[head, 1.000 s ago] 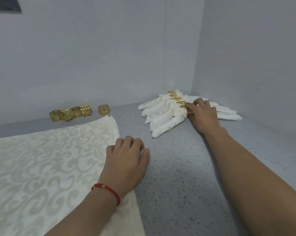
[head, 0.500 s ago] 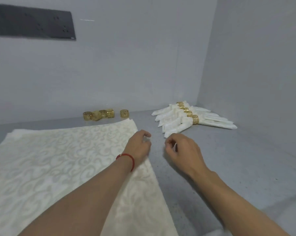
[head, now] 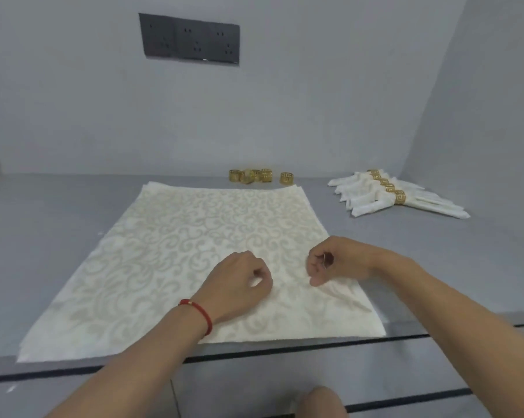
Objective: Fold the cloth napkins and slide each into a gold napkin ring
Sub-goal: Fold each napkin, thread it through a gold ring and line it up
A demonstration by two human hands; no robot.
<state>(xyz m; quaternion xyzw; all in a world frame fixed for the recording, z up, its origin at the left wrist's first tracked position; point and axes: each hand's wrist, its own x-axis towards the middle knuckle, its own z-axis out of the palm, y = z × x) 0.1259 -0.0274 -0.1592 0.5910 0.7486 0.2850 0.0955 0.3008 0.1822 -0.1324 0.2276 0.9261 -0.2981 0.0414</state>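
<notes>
Grey counter (head: 58, 224) in a grey-walled corner. Nearest, my left hand (head: 239, 285) and right hand (head: 336, 263) rest on the flat patterned napkin (head: 176, 254), fingers curled; whether they pinch cloth I cannot tell. Beyond the napkin's far edge stand loose gold rings (head: 254, 176); right of it, the ringed folded napkins (head: 393, 196). Above, a wall socket panel (head: 189, 40).
</notes>
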